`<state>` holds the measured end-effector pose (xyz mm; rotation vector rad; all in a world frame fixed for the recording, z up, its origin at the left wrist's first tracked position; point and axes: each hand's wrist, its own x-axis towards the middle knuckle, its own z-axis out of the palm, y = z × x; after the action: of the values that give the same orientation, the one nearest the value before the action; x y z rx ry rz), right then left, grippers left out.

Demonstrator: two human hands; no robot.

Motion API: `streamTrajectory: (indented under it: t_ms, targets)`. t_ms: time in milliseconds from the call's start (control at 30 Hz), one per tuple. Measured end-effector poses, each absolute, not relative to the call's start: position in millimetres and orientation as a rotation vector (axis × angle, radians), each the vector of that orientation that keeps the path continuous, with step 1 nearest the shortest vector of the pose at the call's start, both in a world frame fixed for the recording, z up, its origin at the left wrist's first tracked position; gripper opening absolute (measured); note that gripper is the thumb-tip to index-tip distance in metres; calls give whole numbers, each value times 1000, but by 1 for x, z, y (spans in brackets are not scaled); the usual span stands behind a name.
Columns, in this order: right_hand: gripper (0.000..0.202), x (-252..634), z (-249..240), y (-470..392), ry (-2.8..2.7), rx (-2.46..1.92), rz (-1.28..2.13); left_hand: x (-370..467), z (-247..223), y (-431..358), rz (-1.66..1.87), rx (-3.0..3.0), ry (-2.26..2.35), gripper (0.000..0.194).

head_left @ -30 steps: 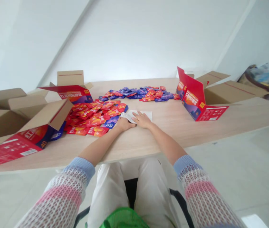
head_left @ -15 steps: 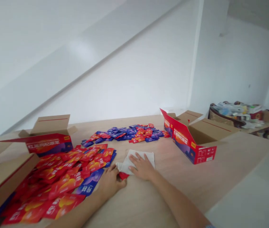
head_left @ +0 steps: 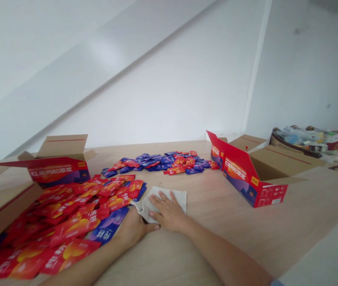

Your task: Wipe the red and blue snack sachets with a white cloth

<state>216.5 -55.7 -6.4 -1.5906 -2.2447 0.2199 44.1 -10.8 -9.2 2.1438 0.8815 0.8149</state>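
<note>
A pale grey-white cloth (head_left: 181, 198) lies on the table, its left corner bunched. My right hand (head_left: 168, 211) rests flat on it with fingers spread. At the cloth's left edge, my left hand (head_left: 135, 229) is curled, its thumb stretched to the right. Its other fingertips are hidden, as is whatever they hold. A blue-purple sachet (head_left: 109, 225) lies beside the left wrist. Left of it spreads a heap of red sachets (head_left: 76, 222) with orange fruit prints, some blue ones among them.
A pile of smaller-looking blue and red sachets (head_left: 160, 163) lies farther back. Open red printed cartons stand at left (head_left: 60, 172) and right (head_left: 243, 178). Another carton's cardboard flap (head_left: 4, 210) juts in at near left. Beyond the table is a cluttered surface (head_left: 306, 139).
The cloth and my right hand have shifted a little left, toward my left hand. The red sachet seen by my left thumb before is now hidden. The view has turned slightly.
</note>
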Motion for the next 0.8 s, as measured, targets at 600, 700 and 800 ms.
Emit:
streamTrajectory:
  t_ms: [600, 700, 800]
  targets:
    - [45, 251, -1, -53, -1819, -1805, 195, 37, -13, -6, 741, 2317, 986, 62]
    - [49, 240, 4, -63, -2032, -1482, 300, 38, -18, -1, 718, 2294, 861, 54]
    - [48, 223, 0, -69, -2292, -1349, 371, 40, -27, 6, 748, 2222, 897, 37]
